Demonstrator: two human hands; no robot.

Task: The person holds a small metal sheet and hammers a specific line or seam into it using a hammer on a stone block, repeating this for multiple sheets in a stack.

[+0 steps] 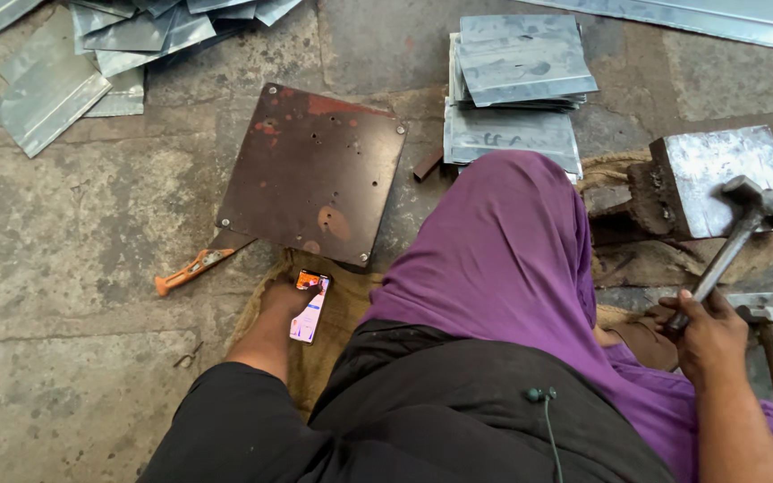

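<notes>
My left hand (284,298) rests on a lit phone (310,307) lying on brown sackcloth (337,309) on the stone floor, fingers touching the top of its screen. My right hand (709,335) is closed around the handle of a metal hammer (743,224), whose head lies on a square steel block (717,179) at the right. Purple cloth (503,259) and a black garment cover my lap between the two hands.
A rusty brown square plate (315,170) with bolt holes lies ahead. An orange-handled tool (191,266) pokes from under its near-left corner. Stacked grey sheet-metal pieces (516,89) lie beyond, more are scattered (73,63) at the far left. A second hammer (767,335) lies at the right.
</notes>
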